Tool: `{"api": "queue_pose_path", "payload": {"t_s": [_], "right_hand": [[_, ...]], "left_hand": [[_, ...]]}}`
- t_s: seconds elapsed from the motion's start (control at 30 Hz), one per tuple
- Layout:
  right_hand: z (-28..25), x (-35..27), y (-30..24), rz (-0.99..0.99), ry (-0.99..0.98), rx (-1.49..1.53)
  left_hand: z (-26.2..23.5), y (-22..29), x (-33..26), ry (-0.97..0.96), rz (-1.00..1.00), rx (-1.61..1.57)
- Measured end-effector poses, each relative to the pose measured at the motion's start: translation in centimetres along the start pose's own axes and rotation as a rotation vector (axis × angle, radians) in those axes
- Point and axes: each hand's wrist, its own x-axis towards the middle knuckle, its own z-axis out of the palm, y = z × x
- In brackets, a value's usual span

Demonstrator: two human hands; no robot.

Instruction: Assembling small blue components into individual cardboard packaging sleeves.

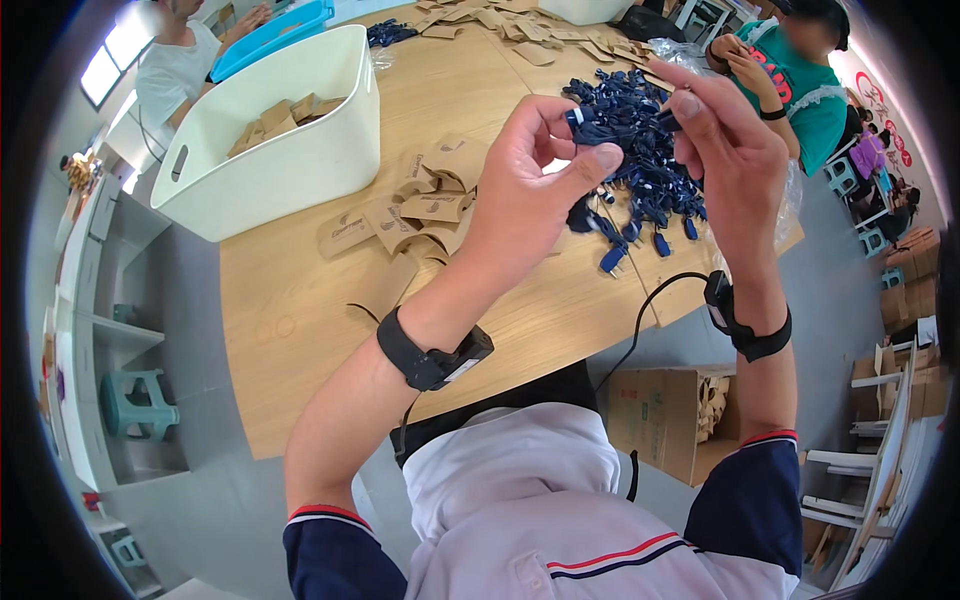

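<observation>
Above the table (520, 335), left hand (550, 175): thumb and fingers pinching a navy cable end (574, 117) with a pale tip.
Right hand (728, 145): fingertips closed on a dark piece (668, 121).
Handling: probably light; soft cord, stiff smooth end, best gripped by its housing.
Beneath: heaped navy cables (648, 170).
Leftward: curved cardboard sleeves (436, 207), white tub (290, 170).
</observation>
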Motion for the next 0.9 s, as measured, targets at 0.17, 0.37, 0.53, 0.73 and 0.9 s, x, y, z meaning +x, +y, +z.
{"api": "queue_pose_path", "payload": {"t_s": [0.17,0.37,0.53,0.73,0.9], "right_hand": [[0.2,-0.9,1.0,-0.005,-0.195,-0.081],[0.1,-1.1,1.0,-0.082,0.007,-0.006],[-0.5,-1.6,0.6,-0.040,0.069,0.039],[-1.2,-2.6,0.1,-0.005,0.159,0.189],[-2.1,-4.4,-1.7,0.119,0.046,0.186]], "left_hand": [[-0.2,-0.4,0.1,-0.029,-0.091,-0.279],[0.4,-1.6,0.2,-0.042,-0.190,-0.498],[1.1,-2.7,1.3,0.060,-0.253,-0.335],[4.2,-0.7,-1.2,-0.240,-0.193,-0.376],[4.3,0.3,-2.9,-0.239,-0.224,-0.428]]}}
